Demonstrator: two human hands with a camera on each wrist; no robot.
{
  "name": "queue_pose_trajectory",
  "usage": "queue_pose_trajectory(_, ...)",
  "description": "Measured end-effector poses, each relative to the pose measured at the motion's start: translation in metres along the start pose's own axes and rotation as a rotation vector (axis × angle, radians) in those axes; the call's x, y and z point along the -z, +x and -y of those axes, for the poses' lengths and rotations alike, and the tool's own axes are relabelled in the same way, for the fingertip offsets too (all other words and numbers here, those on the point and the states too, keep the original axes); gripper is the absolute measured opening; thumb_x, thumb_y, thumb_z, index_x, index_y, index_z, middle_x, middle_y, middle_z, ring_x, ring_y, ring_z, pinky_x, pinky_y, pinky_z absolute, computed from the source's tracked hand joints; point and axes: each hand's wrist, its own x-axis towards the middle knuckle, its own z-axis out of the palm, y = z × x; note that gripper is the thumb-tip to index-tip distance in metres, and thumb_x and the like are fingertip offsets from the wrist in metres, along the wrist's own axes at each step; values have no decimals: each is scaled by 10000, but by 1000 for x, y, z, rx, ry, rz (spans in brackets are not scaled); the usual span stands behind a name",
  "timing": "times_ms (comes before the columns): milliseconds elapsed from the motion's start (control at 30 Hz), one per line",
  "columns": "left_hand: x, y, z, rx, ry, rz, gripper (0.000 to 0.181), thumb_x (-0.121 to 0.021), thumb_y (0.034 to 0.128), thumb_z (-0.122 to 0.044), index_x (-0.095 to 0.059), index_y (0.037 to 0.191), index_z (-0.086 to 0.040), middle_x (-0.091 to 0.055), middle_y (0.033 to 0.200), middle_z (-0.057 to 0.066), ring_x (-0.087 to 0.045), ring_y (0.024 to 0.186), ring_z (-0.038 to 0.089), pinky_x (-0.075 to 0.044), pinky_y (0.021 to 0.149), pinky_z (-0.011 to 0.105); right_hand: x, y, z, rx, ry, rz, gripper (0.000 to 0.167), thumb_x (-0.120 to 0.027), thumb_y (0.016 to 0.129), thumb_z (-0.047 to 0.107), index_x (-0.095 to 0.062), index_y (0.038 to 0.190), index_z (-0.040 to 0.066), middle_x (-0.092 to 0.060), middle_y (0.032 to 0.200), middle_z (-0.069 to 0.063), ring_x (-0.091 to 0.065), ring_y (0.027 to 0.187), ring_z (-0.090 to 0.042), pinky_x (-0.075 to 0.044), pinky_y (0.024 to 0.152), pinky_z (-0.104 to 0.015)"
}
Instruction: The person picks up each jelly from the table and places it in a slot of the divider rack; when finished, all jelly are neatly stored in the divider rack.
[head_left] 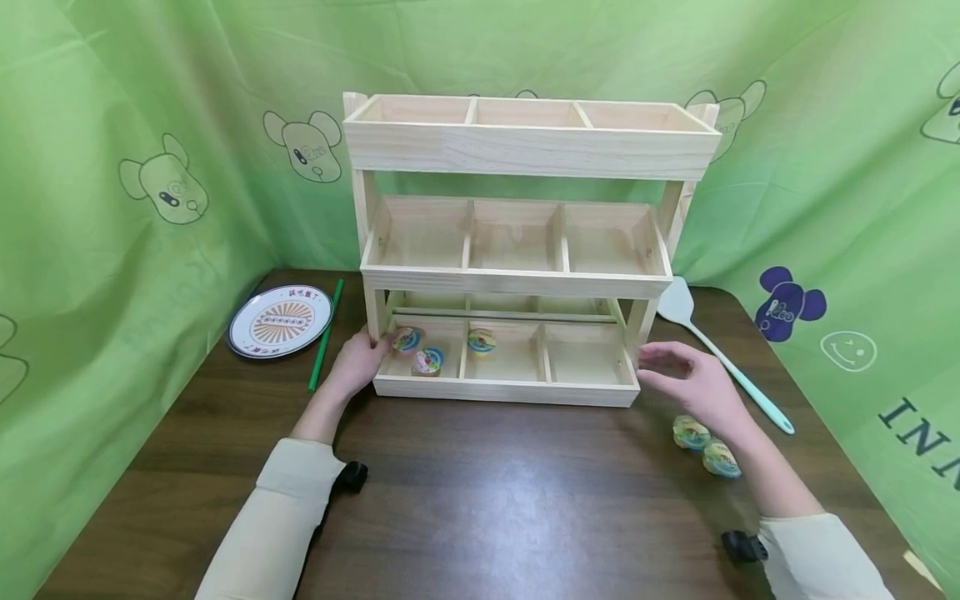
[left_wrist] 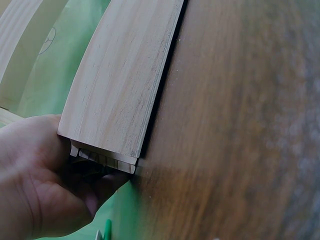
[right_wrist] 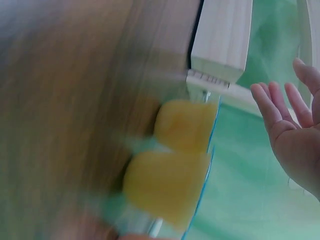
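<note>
Two little cups (head_left: 722,459) sit on the table (head_left: 510,508) near the right hand (head_left: 693,385), its grip apart. The left hand (head_left: 362,360) holds the wooden rack (head_left: 517,282) in its grip, and three more cups (head_left: 428,362) sit in the bottom tray (head_left: 506,392).

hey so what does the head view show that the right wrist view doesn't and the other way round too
Only the head view: the round plate, the green stick, the left hand at the left end of the wooden rack, and three small cups in its bottom tier.

Only the right wrist view: a blurred, side-on close-up of the two loose cups, yellow bodies with thin blue edges.

Both: those loose cups, the right hand holding nothing, parts of the rack, the brown tabletop and green cloth.
</note>
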Motion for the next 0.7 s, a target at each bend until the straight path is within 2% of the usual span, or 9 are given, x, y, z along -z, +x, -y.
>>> queue_pose_trajectory(233,0,0,2,-9,24,-6,498,-451,1065,-302,-482,1338,113,-657,1068,283,-618,888,325,-527,794,494,15,-18,-12,-38,-27,10,376,-762,931,264,-676,1253,90,-692,1201,-142,-606,1030,24,-451,838,-134)
queue_pose_trajectory(467,1,2,2,-8,21,-4,498,-454,1063,-310,-484,1331,108,-655,1024,258,-608,864,313,-521,765,471,26,-34,-22,-58,-41,-17,362,-783,913,234,-687,1236,103,-718,1161,4,-628,1016,38,-443,815,-106)
queue_pose_trajectory(700,0,1,2,4,16,5,529,-445,1059,-320,-461,1370,108,-645,1117,294,-612,934,333,-518,834,505,35,-44,-27,-69,-97,11,387,-797,900,245,-690,1235,85,-702,1195,-127,-611,1001,67,-445,799,-112)
